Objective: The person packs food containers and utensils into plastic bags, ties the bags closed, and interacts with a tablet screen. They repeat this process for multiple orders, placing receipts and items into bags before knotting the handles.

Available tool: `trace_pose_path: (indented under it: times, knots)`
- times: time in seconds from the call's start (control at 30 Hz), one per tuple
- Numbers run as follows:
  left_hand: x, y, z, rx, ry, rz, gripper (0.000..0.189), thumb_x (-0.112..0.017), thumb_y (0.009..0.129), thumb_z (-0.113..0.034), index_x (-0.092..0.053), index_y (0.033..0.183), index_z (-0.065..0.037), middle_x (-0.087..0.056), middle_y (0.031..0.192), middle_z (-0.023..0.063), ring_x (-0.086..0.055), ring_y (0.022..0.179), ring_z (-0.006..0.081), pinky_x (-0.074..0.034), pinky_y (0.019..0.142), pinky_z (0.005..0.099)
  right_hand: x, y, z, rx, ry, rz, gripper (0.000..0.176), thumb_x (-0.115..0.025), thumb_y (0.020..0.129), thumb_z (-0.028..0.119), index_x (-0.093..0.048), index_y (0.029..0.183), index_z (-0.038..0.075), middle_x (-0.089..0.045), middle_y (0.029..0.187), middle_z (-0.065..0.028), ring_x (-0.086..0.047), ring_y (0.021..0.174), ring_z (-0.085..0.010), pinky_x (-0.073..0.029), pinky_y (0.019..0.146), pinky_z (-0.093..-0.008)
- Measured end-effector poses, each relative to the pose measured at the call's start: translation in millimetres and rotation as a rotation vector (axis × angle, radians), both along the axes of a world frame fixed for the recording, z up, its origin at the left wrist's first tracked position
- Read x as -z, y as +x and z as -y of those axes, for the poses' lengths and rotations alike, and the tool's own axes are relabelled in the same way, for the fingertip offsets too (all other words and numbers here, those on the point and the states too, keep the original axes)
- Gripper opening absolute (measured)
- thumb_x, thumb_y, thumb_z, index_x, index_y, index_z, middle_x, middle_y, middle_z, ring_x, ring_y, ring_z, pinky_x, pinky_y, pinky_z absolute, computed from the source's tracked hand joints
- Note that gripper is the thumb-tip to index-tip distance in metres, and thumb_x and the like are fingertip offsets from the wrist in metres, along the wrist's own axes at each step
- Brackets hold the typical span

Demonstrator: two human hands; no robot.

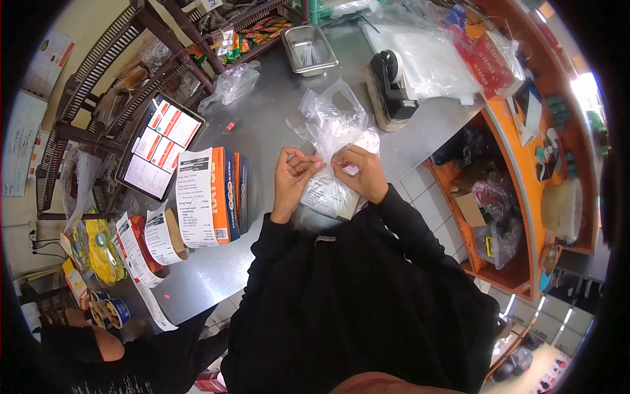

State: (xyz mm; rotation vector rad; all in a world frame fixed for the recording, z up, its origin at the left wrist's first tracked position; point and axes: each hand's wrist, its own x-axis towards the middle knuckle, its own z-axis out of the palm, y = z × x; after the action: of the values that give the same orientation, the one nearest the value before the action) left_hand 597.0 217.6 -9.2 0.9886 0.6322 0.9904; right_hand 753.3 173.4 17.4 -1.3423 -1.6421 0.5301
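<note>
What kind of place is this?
Probably a takeaway food place, perhaps a small restaurant's packing counter. The clues: a box reading KATSU with a printed slip on its front, a clear plastic bag in the left hand and right hand, and piled clear plastic.

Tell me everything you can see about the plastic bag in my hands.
The plastic bag is clear, thin and crinkled, with loose ends spreading above a gathered neck. The left hand and right hand pinch that neck. Below, printed white paper shows, apparently through the film. It is at the near edge of the metal counter; what its base rests on is unclear.
</note>
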Motion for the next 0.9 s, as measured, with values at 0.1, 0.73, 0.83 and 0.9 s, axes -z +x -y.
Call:
trace_pose_path:
  times: [0.1, 0.73, 0.83, 0.9]
  knots:
    - [-1.0, -2.9, -2.2, 0.026, 0.029, -0.082, 0.033, -0.058, 0.073, 0.006, -0.032, 0.09, -0.007, -0.058, 0.081, 0.0126, -0.058, 0.076, 0.0141, -0.046, 0.072, 0.0233, 3.3, 0.6, -1.6, -0.044, -0.008, 0.025, 0.008, -0.061, 0.067, 0.005, -0.058, 0.074, 0.003, -0.054, 0.069, -0.0065, -0.055, 0.06, -0.0189, -0.045, 0.054, -0.0266]
    - [-24.8, -11.6, 30.7, 0.027, 0.797, -0.91, 0.019, -0.059, 0.073, -0.008, -0.055, 0.091, -0.004, -0.048, 0.092, 0.0108, -0.042, 0.089, 0.0289, -0.034, 0.078, 0.0352, -4.6, 18.9, 8.9, 0.065, -0.124, 0.107, 0.036, -0.069, 0.058, 0.009, -0.051, 0.089, 0.005, -0.046, 0.107, -0.0076, -0.038, 0.104, -0.0289, -0.029, 0.089, -0.0371]
    - [-8.6, -4.8, 32.8, -0.056, 0.753, -1.012, 0.022, -0.061, 0.071, -0.009, -0.053, 0.09, -0.002, -0.047, 0.091, 0.0124, -0.041, 0.088, 0.0295, -0.034, 0.077, 0.0362, 8.7, 16.4, 14.6, 0.15, -0.129, 0.157, 0.045, -0.068, 0.056, 0.008, -0.047, 0.096, 0.007, -0.041, 0.115, -0.0091, -0.035, 0.107, -0.0306, -0.029, 0.09, -0.0386]
    - [0.0, -5.6, 33.4, -0.107, 0.802, -1.028, 0.024, -0.062, 0.07, -0.01, -0.052, 0.089, 0.0, -0.046, 0.089, 0.0137, -0.04, 0.087, 0.0307, -0.034, 0.077, 0.0373, 8.7, 19.0, 14.3, 0.143, -0.129, 0.157, 0.042, -0.068, 0.059, 0.009, -0.047, 0.096, 0.009, -0.042, 0.113, -0.0086, -0.035, 0.107, -0.0301, -0.03, 0.089, -0.0395]
